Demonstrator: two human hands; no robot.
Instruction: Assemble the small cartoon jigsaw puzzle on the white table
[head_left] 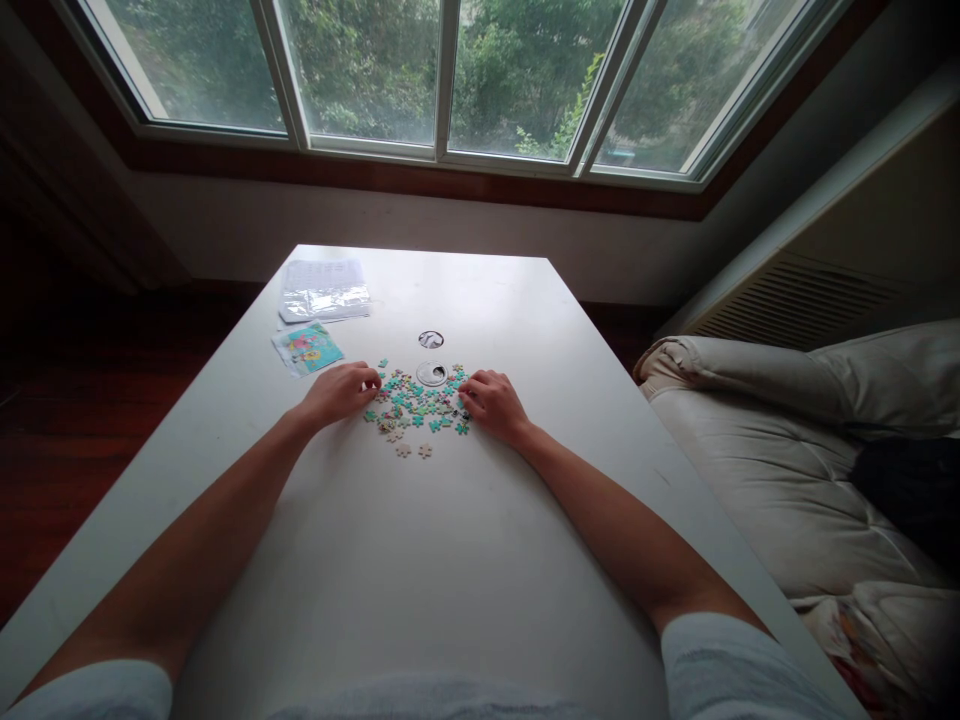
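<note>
A loose heap of jigsaw puzzle pieces (420,403), mostly teal with some plain tan backs showing, is spread over the white table. My left hand (343,391) rests at the heap's left edge with its fingers curled in and the tips drawn together by the pieces. On the right edge, my right hand (496,402) has its fingers bent down among the pieces. Anything between the fingertips of either hand is too small to make out. Two round grommets sit in the tabletop: one (432,374) at the back of the heap, another (430,340) farther off.
Beyond my left hand lies a colourful picture card (309,348). Papers in a clear plastic sleeve (324,290) lie behind it on the white table (420,580). A cream padded sofa (757,480) stands to the right. Windows (442,80) span the far wall.
</note>
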